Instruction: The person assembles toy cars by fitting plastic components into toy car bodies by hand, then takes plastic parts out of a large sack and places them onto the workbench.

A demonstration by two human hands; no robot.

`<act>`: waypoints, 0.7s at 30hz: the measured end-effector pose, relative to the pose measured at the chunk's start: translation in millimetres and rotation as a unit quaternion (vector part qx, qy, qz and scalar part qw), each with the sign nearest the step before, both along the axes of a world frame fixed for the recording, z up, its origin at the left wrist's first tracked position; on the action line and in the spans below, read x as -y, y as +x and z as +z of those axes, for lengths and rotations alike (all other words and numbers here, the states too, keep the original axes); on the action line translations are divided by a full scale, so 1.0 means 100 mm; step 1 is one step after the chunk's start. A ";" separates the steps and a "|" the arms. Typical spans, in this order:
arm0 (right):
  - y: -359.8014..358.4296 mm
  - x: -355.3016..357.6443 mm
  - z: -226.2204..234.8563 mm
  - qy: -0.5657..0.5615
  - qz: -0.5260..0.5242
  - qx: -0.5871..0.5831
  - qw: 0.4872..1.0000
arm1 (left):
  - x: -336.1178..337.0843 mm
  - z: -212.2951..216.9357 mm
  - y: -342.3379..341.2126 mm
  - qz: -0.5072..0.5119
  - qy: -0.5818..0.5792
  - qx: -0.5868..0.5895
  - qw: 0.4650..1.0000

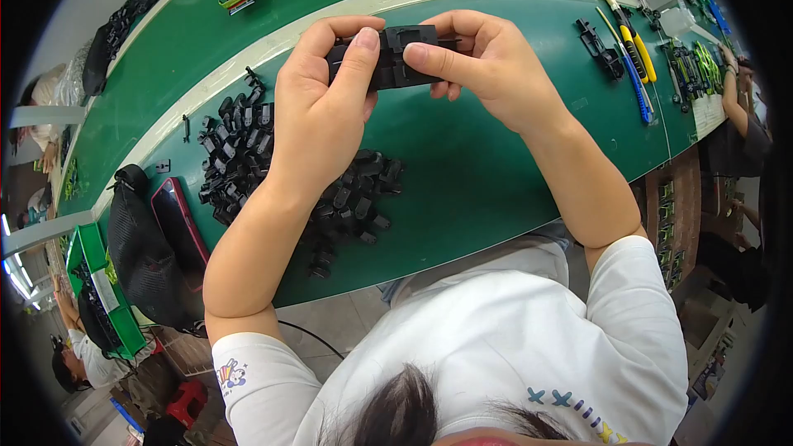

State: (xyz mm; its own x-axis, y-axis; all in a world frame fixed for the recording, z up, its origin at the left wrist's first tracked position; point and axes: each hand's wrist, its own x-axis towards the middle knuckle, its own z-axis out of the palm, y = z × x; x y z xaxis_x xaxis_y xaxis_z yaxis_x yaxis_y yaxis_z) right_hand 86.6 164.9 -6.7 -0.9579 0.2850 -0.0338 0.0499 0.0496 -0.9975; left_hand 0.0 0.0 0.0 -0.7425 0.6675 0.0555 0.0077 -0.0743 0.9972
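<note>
One black part (pixel 395 66) is held above the green table (pixel 479 190), its left end pinched by the left hand (pixel 318 91), its right end by the right hand (pixel 487 70), fingers curled and both thumbs on its face. Black pieces (pixel 235 153) lie heaped on both sides of the left forearm (pixel 260 239). Further left rest a phone (pixel 180 227) and a black bag (pixel 140 239); well right, a yellow-handled tool (pixel 634 41).

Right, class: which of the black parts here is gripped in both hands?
The block, pinched between the left hand and right hand; the piled pieces and the part beside the tools lie on the table.
</note>
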 end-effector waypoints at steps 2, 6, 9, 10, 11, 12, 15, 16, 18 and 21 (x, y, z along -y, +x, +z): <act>-0.01 0.00 -0.01 -0.005 0.006 0.004 1.000 | 0.00 0.00 0.01 -0.005 0.010 0.007 1.000; 0.02 -0.04 0.01 -0.019 0.005 0.013 1.000 | -0.01 -0.03 0.05 -0.004 0.017 -0.013 1.000; 0.02 -0.02 0.02 -0.047 0.012 0.027 0.998 | -0.01 -0.03 0.06 -0.001 0.011 -0.027 1.000; 0.01 -0.01 0.01 -0.045 0.012 0.027 0.999 | -0.01 -0.03 0.06 0.008 0.000 -0.030 1.000; 0.01 0.00 0.00 -0.044 0.013 0.028 0.999 | -0.01 -0.03 0.06 0.018 -0.012 -0.032 0.999; 0.01 -0.01 0.02 -0.045 0.011 0.028 0.999 | -0.01 -0.02 0.04 0.016 -0.013 -0.032 0.999; 0.02 -0.03 0.03 -0.107 0.015 0.017 0.994 | 0.00 0.02 0.03 0.012 0.011 0.006 1.000; 0.02 -0.04 0.02 -0.088 0.019 0.012 0.996 | 0.00 0.02 0.04 0.022 0.005 0.000 1.000; 0.04 -0.04 0.03 -0.063 0.017 0.014 0.998 | -0.01 0.01 0.06 0.030 -0.002 -0.006 1.000; 0.03 -0.04 0.00 -0.041 0.008 0.018 0.999 | 0.00 0.01 0.09 0.027 -0.017 -0.015 0.999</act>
